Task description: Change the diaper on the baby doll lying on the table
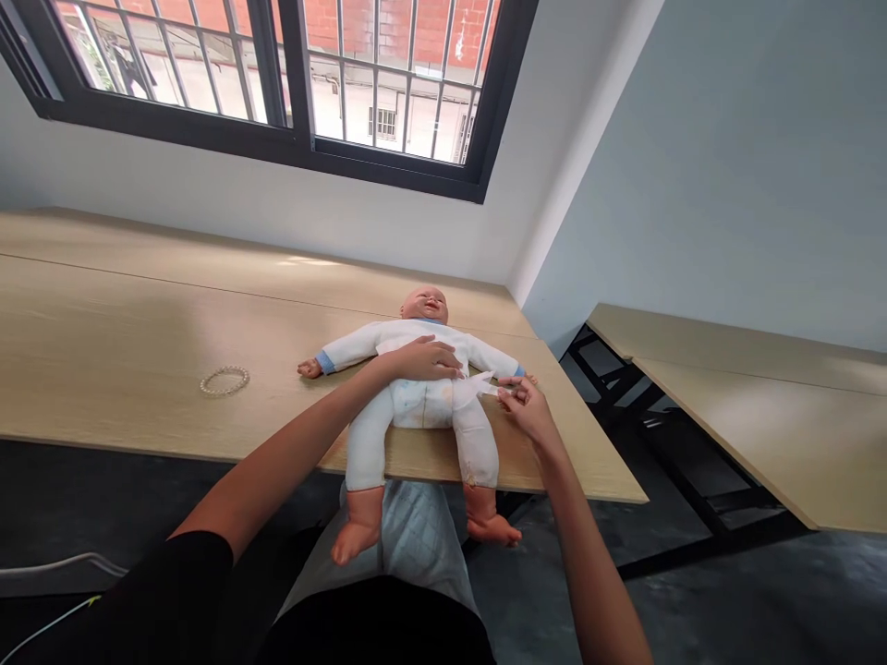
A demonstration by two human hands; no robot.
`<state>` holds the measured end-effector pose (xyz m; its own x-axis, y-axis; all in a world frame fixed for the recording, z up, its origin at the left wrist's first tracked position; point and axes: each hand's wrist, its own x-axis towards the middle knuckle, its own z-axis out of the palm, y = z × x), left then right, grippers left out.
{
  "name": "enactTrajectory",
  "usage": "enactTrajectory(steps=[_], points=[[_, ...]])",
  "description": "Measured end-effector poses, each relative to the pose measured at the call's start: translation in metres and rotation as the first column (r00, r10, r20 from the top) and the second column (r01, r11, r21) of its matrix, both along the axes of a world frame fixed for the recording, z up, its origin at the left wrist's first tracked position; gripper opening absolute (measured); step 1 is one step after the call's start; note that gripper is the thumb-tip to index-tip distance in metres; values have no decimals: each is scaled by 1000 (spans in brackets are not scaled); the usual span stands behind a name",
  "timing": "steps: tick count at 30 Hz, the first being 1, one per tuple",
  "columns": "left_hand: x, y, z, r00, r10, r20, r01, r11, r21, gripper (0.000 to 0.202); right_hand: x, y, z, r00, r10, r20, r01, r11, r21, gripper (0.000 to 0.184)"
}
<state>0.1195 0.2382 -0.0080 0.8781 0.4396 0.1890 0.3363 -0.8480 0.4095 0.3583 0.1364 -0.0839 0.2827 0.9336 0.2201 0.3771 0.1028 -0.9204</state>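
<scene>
A baby doll [422, 369] in a white long-sleeved suit with blue cuffs lies on its back on a light wood-grain table [139, 323]. Its lower legs hang past the table's front edge. My left hand [422, 358] rests flat on the doll's chest. My right hand [528, 409] pinches a white fabric strip [483, 386] beside the doll's hip, near the doll's left hand. A pearly bead bracelet [224, 380] lies on the table to the left, apart from both hands.
A second wood-grain table [735, 406] stands to the right, with a black metal frame [624, 397] beneath it. Grey checked fabric [408, 536] over my lap lies below the doll's feet. A barred window [277, 83] is set in the wall behind.
</scene>
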Motion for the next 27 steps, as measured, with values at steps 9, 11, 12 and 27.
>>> enactTrajectory(steps=[9,11,12,27], points=[[4,12,-4,994,-10,-106,9,1000,-11,33,4,8,27,997,-43,-70,48,996,81,64],[5,12,-5,994,-6,-111,5,1000,-7,33,-4,8,37,996,-49,-73,57,993,107,63],[6,12,-5,993,-4,-116,4,1000,1,35,-10,8,42,997,-38,-73,47,992,118,63],[2,7,-9,993,61,104,-53,996,-73,36,-96,33,76,931,201,304,-211,978,-1,40]])
